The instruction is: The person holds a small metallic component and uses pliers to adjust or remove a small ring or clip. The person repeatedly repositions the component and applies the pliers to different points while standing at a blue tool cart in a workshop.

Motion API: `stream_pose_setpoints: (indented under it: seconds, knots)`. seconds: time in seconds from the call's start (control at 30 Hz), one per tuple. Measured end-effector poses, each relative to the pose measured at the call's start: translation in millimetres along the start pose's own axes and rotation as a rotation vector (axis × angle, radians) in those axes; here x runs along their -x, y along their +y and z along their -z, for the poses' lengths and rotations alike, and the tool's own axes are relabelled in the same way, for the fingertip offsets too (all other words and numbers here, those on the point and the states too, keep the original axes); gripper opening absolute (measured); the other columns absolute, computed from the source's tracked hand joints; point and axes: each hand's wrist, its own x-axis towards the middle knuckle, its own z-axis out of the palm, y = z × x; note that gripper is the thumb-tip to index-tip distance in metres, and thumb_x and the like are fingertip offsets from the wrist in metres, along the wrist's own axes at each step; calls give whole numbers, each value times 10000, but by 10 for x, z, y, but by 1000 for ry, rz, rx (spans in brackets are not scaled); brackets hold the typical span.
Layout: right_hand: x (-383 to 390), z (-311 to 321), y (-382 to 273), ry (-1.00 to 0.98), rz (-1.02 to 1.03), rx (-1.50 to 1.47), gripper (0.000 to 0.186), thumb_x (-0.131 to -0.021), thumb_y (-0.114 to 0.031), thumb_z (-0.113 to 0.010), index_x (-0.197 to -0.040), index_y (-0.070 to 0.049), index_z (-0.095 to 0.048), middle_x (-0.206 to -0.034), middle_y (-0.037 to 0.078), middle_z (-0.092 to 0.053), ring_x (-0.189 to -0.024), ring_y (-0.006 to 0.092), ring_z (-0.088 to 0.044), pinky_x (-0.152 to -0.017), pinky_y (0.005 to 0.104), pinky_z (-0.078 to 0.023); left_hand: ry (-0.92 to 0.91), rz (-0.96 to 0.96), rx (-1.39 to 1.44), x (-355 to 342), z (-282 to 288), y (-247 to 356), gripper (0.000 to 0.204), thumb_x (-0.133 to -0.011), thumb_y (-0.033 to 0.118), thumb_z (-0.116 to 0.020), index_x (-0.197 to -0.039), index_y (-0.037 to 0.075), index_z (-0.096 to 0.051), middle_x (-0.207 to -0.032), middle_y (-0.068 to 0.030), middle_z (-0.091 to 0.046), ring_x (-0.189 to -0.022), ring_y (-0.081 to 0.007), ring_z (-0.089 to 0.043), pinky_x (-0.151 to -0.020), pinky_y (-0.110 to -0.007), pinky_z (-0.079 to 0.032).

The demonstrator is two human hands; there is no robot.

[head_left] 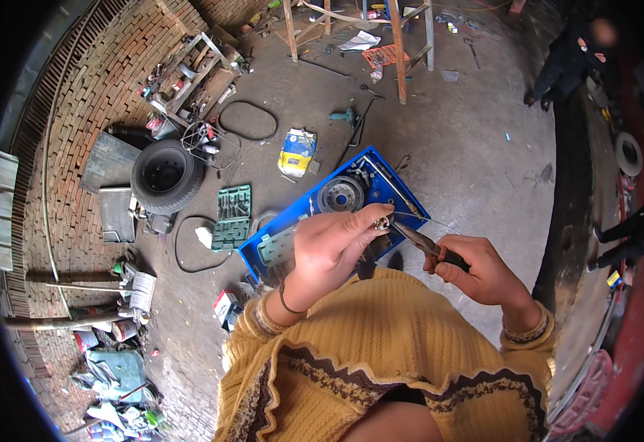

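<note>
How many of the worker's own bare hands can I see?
2. The left hand is near the middle, pinching a small metal part in front of the blue tray; the right hand is farther right, gripping pliers.

Blue tray (281, 222): round metal drum (340, 195), long metal bar (394, 184) inside.

Printing on a blue, white and yellow bag (298, 152), lying well in from the brick-wall edge of the concrete floor (477, 155), is too small to read, and no other lettering is legible.
</note>
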Motion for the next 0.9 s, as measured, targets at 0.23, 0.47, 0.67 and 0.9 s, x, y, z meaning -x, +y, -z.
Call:
stream_pose_setpoints:
  seconds: [0.23, 0.47, 0.67, 0.9]
  knots:
    - [54, -43, 2, 39, -37, -70, 254, -933, -245, -663, -888, 2, -628, -682, 97, -573, -603, 192, -546, -570, 318, -435, -14, -58, -131, 46, 18, -3, 355, -717, 0, -788, -1067, 33, -736, -725, -53, -697, -537, -148, -602, -490, -262, -445]
    - [93, -64, -78, 105, -127, -45, 211, -914, -195, -667, -830, -3, -655, -649, 98, -605, -564, 186, -563, -548, 317, -437, -16, -96, -206, 52, -1, 25, 382, -703, 12, -801, -1078, 34, -732, -678, -39, -667, -511, -147, -568, -476, -269, -430]
    - [142, -141, -63, 187, -120, 80, 188, -870, -167, -716, -797, -10, -644, -651, 130, -592, -532, 216, -570, -528, 329, -445, -8, -83, -187, 88, -23, 37, 367, -711, 12, -799, -1070, 16, -725, -756, -56, -713, -560, -153, -619, -507, -258, -466]
    - [235, -301, 7, 313, 60, 149, 198, -812, -142, -771, -753, -22, -624, -642, 137, -582, -525, 258, -571, -505, 335, -449, 39, -57, -79, 141, -79, 119, 340, -723, -7, -790, -1055, 2, -715, -817, -63, -736, -589, -156, -644, -533, -255, -489]
